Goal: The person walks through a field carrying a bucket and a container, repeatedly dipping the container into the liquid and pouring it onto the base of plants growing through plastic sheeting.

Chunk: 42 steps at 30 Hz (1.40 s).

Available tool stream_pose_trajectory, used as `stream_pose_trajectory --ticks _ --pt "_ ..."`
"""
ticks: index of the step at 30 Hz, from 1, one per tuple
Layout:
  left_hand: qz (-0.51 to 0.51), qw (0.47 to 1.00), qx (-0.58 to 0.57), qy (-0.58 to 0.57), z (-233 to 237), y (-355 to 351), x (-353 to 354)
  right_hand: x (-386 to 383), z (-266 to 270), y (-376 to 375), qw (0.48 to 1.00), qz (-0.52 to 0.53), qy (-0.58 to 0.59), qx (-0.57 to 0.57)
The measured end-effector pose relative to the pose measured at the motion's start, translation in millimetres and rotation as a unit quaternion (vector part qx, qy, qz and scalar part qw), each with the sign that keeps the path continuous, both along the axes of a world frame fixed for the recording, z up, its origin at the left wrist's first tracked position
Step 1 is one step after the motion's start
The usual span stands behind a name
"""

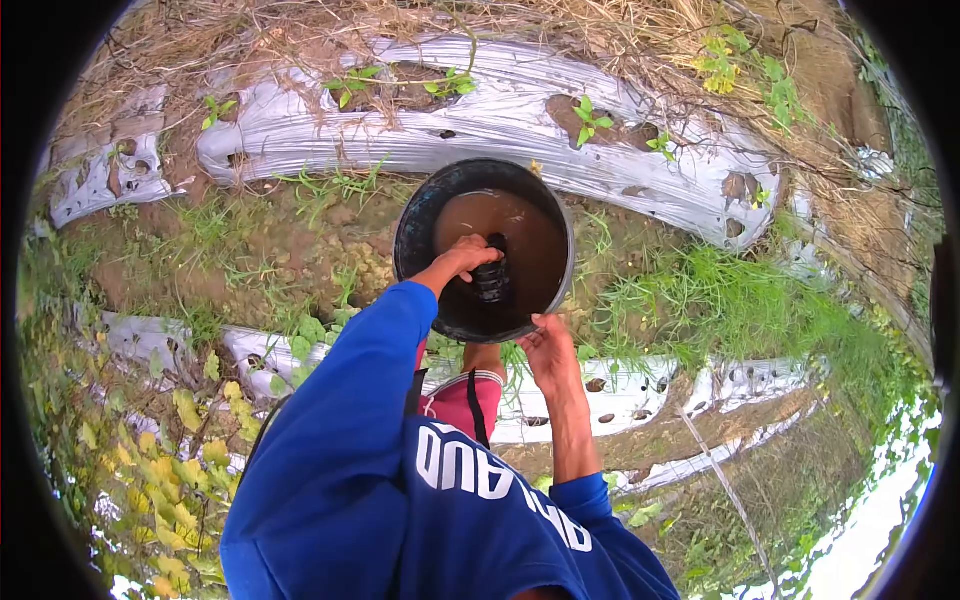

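Field plot, view straight down over the person's own body. Far left: yellow-green leafy vines (170,480) along the lower edge, and strips of silver plastic mulch film (300,130) laid over soil beds, with planting holes and small green seedlings (350,85). Left hand (468,258), reaching out of a blue long sleeve (370,380), sits inside the black round plastic bucket (412,235). Its fingers are curled tight over the top of a small dark cup-like vessel (491,285), which stands partly sunk in muddy brown water (535,250). The bucket is over the grassy furrow between two mulch strips, just ahead of the person's waist, opening up. Cannot tell whether it rests on the ground or is carried. Below it: pink shorts (455,405). Right hand (550,350), forearm bare, grips the bucket's near rim, thumb at the edge; the other fingers are out of view under the rim. Right of the bucket: dense green grass (720,300); dry straw (640,50) lies toward the upper right
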<state>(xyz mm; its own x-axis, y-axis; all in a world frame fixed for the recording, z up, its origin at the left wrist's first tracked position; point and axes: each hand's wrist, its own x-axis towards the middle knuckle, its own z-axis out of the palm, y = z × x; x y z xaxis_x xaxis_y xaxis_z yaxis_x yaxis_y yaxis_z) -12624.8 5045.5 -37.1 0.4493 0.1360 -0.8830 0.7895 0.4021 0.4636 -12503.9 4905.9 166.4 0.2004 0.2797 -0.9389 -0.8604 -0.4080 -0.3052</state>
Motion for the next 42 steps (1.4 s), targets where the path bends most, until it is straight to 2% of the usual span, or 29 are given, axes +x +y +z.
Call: stream_pose_trajectory --ticks 1,3,4,6,7,11,13,16,17,18,21,24,27,33,36,38,40,42 --pt "-0.004 1.0 -0.004 0.0 0.9 2.4 -1.4 -3.4 1.0 0.1 1.0 -0.002 0.005 -0.001" --pt "-0.105 0.994 0.001 0.006 9.2 13.0 -3.2 -10.4 3.5 2.1 1.0 -0.007 0.01 0.005" --pt "-0.106 0.994 0.0 0.004 10.7 16.1 -4.5 -13.1 2.8 2.1 1.0 -0.008 0.008 0.004" --pt "-0.028 0.998 -0.023 0.06 17.1 19.8 -8.9 -19.2 4.0 0.0 0.999 -0.005 0.016 0.028" --pt "0.003 0.998 0.011 0.058 16.9 18.5 -11.2 -22.7 6.4 4.0 0.999 -0.003 0.019 0.041" --pt "-0.001 0.997 0.032 0.065 9.4 20.7 -24.3 -34.6 12.2 16.1 0.999 0.017 0.016 0.03" --pt "-0.077 0.969 0.237 0.012 8.3 13.3 -34.5 -43.3 9.9 14.1 0.999 0.021 0.011 0.039" --pt "-0.111 0.953 0.283 0.008 15.1 2.4 -47.8 -54.4 -3.0 6.7 0.998 0.032 0.013 0.042" --pt "-0.089 0.927 0.362 -0.045 16.1 -4.4 -57.2 -59.3 -7.4 4.1 0.998 0.033 0.013 0.048" --pt "-0.089 0.925 0.368 -0.045 16.8 -9.5 -66.8 -65.0 -11.0 0.8 0.999 0.03 0.01 0.034" --pt "-0.101 0.898 0.402 -0.146 52.3 -5.1 -91.7 -79.0 -17.6 -4.4 0.999 0.028 0.009 0.028" --pt "-0.086 0.87 0.453 -0.176 84.6 0.9 -126.4 -97.9 -24.4 -5.5 0.999 0.03 0.011 0.028" --pt "-0.088 0.873 0.451 -0.166 129.0 14.7 -168.0 -117.2 -27.3 -4.6 0.998 0.047 0.015 0.027" --pt "-0.092 0.869 0.473 -0.114 183.2 71.8 -247.4 -161.1 -52.7 -13.1 0.999 0.042 0.033 0.001" --pt "-0.138 0.881 0.451 -0.036 182.4 114.4 -275.1 -186.1 -65.5 -14.7 0.998 0.031 0.053 0.003" --pt "-0.152 0.866 0.476 -0.037 159.2 146.9 -290.7 -201.8 -71.6 -13.4 0.999 0.036 0.031 -0.016" --pt "-0.218 0.863 0.456 0.015 137.2 182.8 -299.8 -219.0 -80.6 -13.5 0.998 0.027 0.034 -0.036" --pt "-0.249 0.849 0.466 0.008 118.0 220.0 -305.5 -235.6 -84.0 -8.9 0.999 0.02 0.033 -0.036"
